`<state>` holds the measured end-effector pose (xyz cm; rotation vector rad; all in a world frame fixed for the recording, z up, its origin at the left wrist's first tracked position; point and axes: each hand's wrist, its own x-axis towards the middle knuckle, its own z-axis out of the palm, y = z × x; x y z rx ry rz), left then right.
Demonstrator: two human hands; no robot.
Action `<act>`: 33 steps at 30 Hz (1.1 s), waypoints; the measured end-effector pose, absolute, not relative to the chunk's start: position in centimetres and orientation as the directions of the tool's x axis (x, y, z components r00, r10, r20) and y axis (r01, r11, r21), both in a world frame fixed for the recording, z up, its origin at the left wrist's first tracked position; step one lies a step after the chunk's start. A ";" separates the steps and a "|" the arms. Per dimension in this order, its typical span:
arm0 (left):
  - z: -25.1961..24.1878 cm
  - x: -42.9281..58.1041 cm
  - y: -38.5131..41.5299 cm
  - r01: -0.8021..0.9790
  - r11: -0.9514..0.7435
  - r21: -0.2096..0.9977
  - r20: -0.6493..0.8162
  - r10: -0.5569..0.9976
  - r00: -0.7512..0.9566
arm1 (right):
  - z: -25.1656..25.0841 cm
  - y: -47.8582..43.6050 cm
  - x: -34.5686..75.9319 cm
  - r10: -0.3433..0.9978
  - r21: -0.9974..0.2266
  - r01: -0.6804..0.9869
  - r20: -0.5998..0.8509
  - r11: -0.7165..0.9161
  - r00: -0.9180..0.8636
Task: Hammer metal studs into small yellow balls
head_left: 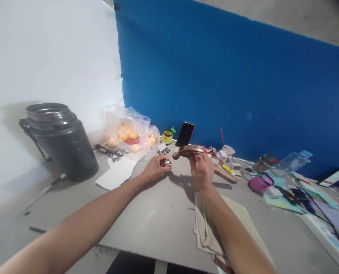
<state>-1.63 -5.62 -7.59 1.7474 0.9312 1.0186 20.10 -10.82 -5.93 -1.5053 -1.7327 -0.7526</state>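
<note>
Now | grey table (pixel 152 228), blue panel (pixel 232 76) | left hand (pixel 155 168) pinching metallic piece (pixel 167 163) | right hand (pixel 203 170) gripping hammer (pixel 188 151)

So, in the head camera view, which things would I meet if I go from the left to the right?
Dark flask, left hand holding a small shiny object, hammer in the right hand, pink item, clear bottle, lit phone.

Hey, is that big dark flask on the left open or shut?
Open: the dark flask has no lid on, and its metal mouth shows bare. How full it is, I cannot tell.
</note>
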 end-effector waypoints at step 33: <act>-6.8 -1.8 -5.6 -0.462 0.379 0.802 -0.088 0.840 0.536 | -6.5 -9.9 22.9 0.794 -0.088 0.996 0.604 -0.019 0.068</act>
